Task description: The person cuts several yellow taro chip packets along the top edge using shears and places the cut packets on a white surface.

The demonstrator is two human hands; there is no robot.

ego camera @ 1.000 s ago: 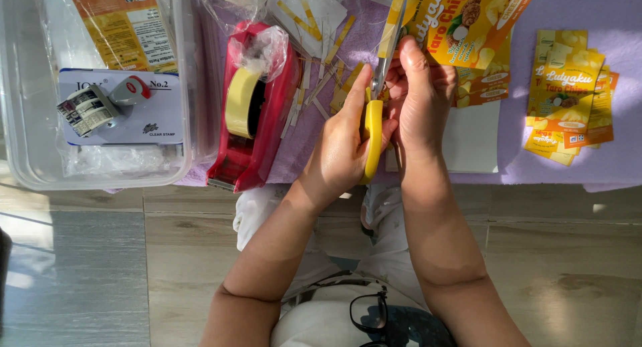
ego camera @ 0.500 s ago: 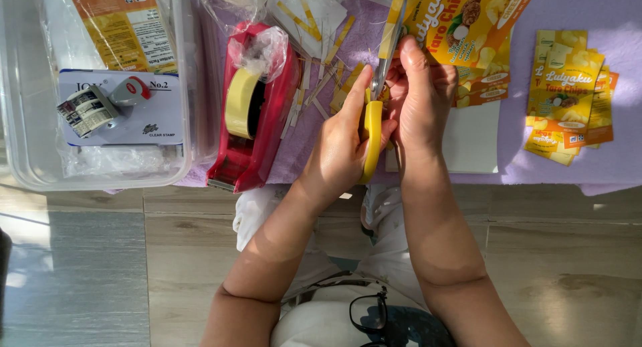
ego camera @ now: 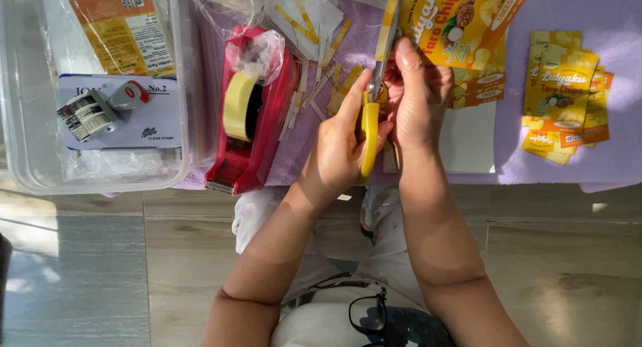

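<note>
The yellow-handled scissors (ego camera: 370,130) were gripped in the left hand (ego camera: 341,143), blades raised against the edge of the yellow printed snack label (ego camera: 461,16), which the right hand (ego camera: 418,96) pinched in its fingers above the purple-covered counter (ego camera: 602,166). In my judgement the blade stood close to the right thumb, so a slip could nick it or cut the print crooked. Room was tight: the red tape dispenser (ego camera: 251,113) just left, cut labels (ego camera: 562,96) right, counter edge near the wrists.
</note>
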